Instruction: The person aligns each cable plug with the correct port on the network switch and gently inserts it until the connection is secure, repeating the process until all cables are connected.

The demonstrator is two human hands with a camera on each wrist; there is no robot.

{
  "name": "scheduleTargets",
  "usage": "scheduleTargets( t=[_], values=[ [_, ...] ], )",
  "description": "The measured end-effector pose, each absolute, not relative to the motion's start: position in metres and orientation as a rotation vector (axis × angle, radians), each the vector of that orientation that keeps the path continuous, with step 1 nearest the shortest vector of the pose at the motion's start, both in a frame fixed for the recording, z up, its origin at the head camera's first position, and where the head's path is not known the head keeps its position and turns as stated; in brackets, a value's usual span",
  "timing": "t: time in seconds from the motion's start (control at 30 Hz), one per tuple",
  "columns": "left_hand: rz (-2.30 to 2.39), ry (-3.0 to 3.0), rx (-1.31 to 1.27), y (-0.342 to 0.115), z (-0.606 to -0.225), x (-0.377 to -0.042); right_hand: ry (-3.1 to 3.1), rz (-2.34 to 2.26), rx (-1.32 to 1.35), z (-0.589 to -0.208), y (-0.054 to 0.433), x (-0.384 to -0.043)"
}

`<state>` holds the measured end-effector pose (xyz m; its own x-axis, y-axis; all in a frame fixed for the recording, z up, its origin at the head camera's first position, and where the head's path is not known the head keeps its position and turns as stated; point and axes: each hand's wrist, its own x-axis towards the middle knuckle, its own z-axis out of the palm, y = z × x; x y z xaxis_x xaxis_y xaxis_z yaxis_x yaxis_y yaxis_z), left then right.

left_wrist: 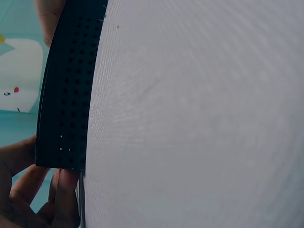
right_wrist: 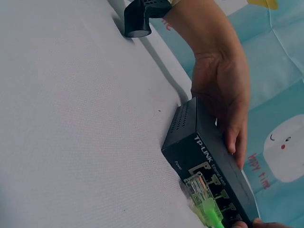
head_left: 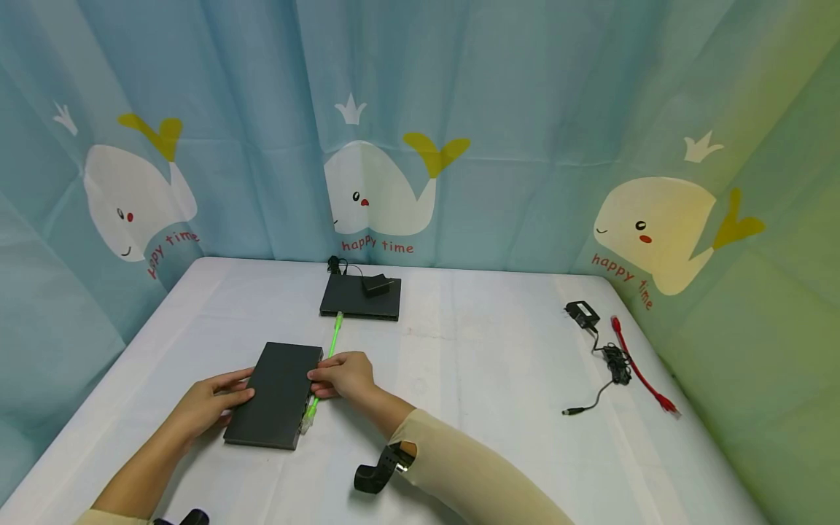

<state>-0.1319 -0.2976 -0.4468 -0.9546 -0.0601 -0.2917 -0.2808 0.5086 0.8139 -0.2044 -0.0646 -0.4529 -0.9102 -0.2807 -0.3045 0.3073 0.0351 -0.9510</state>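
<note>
A black TP-LINK network switch [head_left: 278, 397] lies between my hands, its row of ports [right_wrist: 216, 183] facing right. My left hand [head_left: 206, 401] grips its left edge, thumb on the top. Holding the opposite edge is my right hand [head_left: 344, 375], its fingertips [right_wrist: 256, 222] at the far end of the port side. A green network cable [head_left: 334, 339] passes under the right hand. Its near clear plug [right_wrist: 199, 187] sits just in front of the first port; the far end reaches the second black box [head_left: 335, 295]. In the left wrist view, the vented side [left_wrist: 73, 90] shows.
A black power adapter [head_left: 376, 285] lies on the second box, its cord bundled behind. At the right of the white table [head_left: 472, 408] are another adapter [head_left: 582, 313] with coiled cord [head_left: 617, 362] and a red network cable [head_left: 639, 372]. A whale-print curtain [head_left: 518, 146] surrounds the table.
</note>
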Motion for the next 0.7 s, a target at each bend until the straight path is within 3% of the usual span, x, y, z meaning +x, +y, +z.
scheduleTargets(
  t=[0.7],
  values=[
    [1.418, 2.549, -0.261, -0.2966, -0.4428, -0.1348, 1.933, -1.903, 0.029, -0.4497, -0.0666, -0.2036]
  ],
)
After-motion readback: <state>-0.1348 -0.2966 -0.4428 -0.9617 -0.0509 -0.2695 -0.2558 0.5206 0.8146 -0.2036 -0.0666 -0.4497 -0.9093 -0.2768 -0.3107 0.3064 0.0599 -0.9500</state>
